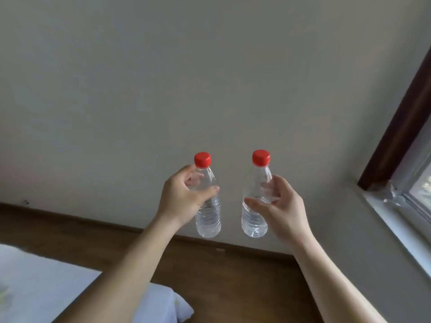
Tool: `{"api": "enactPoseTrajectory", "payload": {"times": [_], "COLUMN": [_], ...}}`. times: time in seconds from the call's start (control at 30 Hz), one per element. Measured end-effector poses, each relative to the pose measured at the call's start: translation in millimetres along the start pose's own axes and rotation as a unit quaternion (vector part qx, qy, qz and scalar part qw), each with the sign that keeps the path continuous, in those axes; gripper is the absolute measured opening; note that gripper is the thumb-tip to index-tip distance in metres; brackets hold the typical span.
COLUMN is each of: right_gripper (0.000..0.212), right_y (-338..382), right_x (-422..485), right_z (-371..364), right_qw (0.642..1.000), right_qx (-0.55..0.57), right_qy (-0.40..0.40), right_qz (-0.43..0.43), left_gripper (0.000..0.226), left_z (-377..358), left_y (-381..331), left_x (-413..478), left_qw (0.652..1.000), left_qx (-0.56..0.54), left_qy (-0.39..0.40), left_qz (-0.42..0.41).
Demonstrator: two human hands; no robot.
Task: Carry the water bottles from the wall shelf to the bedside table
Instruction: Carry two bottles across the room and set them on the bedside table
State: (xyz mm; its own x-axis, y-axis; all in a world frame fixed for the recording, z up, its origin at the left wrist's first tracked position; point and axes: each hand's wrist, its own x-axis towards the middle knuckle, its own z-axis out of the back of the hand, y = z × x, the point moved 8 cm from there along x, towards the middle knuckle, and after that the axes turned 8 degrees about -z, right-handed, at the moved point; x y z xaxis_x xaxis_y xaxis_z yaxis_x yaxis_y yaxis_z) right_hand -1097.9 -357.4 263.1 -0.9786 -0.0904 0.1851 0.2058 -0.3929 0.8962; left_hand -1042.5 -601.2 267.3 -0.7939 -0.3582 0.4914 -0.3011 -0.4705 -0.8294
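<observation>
A bedroom in a home.
White-sheeted bed (35, 283) near left, dark wooden floor (233, 276), plain grey wall (163, 78), dark-framed window (408, 141) right.

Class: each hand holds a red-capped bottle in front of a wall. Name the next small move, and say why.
Probably turn to look for the bedside table, bottles held upright: the left hand grips the left bottle, the right hand grips the right bottle, both are in the air, and no table is in view.

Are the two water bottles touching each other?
No: wall shows between the left bottle in the left hand and the right bottle in the right hand.
</observation>
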Motion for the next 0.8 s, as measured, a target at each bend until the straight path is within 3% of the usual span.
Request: {"api": "enactPoseTrajectory", "payload": {"times": [0.27, 0.53, 0.8], "right_gripper": [0.042, 0.045, 0.050], "right_y": [13.2, 37.0, 59.0], "right_x": [134.6, 258.5, 378.4], "right_z": [-111.4, -234.6, -379.7], "right_qw": [0.997, 0.989, 0.965], "right_qx": [0.009, 0.024, 0.032], "right_qy": [0.076, 0.136, 0.247], "right_qz": [0.028, 0.048, 0.084], "left_gripper": [0.054, 0.056, 0.049], "left_z": [36.4, 87.0, 141.6], "left_y": [83.1, 171.9, 260.0], "left_x": [104.2, 219.6, 304.7], "left_qw": [0.996, 0.989, 0.967], "left_qx": [0.017, 0.039, 0.099], "left_qy": [-0.084, -0.133, -0.222], "left_qz": [0.023, 0.045, 0.082]}}
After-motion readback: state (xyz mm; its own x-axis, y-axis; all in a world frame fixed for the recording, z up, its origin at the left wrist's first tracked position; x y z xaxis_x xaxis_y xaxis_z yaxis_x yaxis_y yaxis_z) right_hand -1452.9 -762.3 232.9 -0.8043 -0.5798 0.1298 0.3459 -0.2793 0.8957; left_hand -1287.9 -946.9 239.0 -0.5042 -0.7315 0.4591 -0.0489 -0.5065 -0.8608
